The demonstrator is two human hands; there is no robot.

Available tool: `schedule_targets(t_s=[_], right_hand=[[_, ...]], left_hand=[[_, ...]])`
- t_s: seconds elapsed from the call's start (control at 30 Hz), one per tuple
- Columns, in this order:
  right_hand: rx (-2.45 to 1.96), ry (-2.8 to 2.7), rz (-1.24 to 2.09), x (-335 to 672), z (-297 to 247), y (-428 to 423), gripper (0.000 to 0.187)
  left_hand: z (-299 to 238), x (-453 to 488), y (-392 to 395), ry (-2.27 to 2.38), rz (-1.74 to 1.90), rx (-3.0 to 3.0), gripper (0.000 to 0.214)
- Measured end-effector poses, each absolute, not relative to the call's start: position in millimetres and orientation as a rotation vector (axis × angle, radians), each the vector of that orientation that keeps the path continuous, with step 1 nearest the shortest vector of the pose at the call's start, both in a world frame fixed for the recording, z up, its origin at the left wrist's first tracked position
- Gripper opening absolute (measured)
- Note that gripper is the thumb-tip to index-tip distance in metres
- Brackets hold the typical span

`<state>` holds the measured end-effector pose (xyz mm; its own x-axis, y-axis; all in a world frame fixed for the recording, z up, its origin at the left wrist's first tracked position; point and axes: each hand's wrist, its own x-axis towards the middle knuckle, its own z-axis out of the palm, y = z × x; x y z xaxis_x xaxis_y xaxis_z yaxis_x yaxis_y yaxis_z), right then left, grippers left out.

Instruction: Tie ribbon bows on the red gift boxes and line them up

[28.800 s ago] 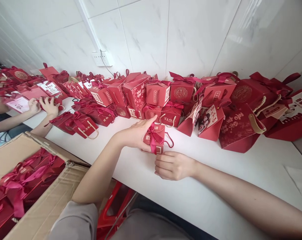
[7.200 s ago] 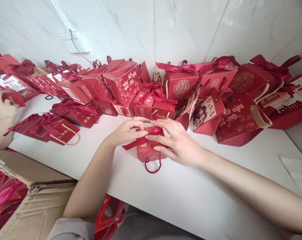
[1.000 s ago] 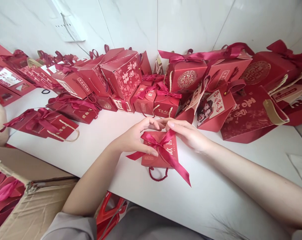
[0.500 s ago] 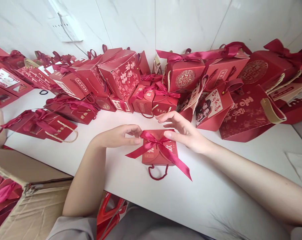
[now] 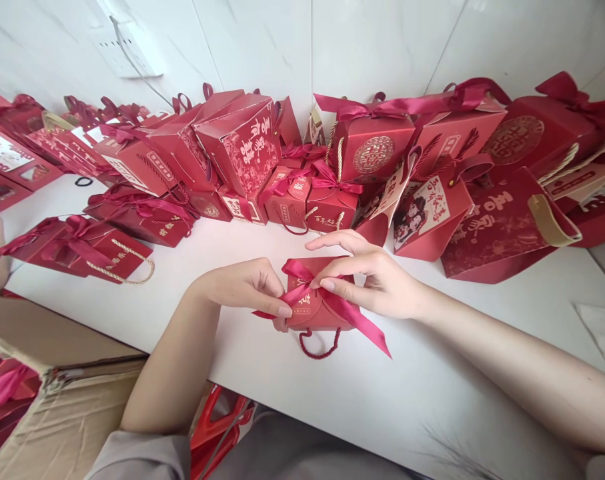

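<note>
One dark red cord handle (image 5: pixel 320 357) is looping toward you over the white bench (image 5: pixel 302 393), the nearest part of the red box (image 5: pixel 322 317). That box is sitting on the bench directly in front of you, between your two hands, its handle side pointing at your body. Its top is looking nearly as deep as it is wide, so you cannot be sure of a long axis; the ribbon (image 5: pixel 365 327) is giving the clearer line, one tail slanting past the box toward the near right, the other running left. Your left hand (image 5: pixel 247 283) is pinching that left tail at the box's left edge. Your right hand (image 5: pixel 372 277) is reaching over the top from the right, thumb and a finger seemingly pinching the ribbon beside its knot, the forefinger pointing left above the far edge. Both are touching, but the right is lying nearer the knot, the left nearer the side. Farther off, other red boxes (image 5: pixel 247 150) are standing crowded along the bench, some stacked, before a tiled wall (image 5: pixel 262 47).
</note>
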<state>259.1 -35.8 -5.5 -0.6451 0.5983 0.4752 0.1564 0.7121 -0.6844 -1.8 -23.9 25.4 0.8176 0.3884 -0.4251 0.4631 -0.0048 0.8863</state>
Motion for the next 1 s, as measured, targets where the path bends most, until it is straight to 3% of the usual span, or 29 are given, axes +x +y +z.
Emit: schedule_targets(t_s=[0.17, 0.37, 0.57, 0.67, 0.8, 0.87, 1.0], right_hand=[[-0.559, -2.256, 0.527, 259, -10, -33, 0.017], [-0.6, -2.279, 0.442, 258, -9, -35, 0.017], [-0.564, -2.145, 0.793, 262, 2, -33, 0.016], [-0.678, -1.854, 1.075, 264, 3, -28, 0.021], [-0.767, -1.688, 1.187, 264, -2, -21, 0.018], [-0.746, -1.777, 1.101, 264, -2, -23, 0.014], [-0.687, -2.037, 0.854, 261, 4, -34, 0.004]], left_hand=[[24, -4, -27, 0.703, -0.231, 1.388, 0.032], [24, 9, -34, 0.697, -0.347, 1.351, 0.031], [20, -5, -24, 0.641, -0.431, 1.408, 0.039], [19, -23, -13, 0.8, -0.042, 1.537, 0.044], [12, -26, -4, 1.041, 0.685, 1.661, 0.028], [8, -20, -5, 0.943, 0.777, 1.729, 0.03], [6, -6, -10, 0.771, 0.628, 1.817, 0.027]])
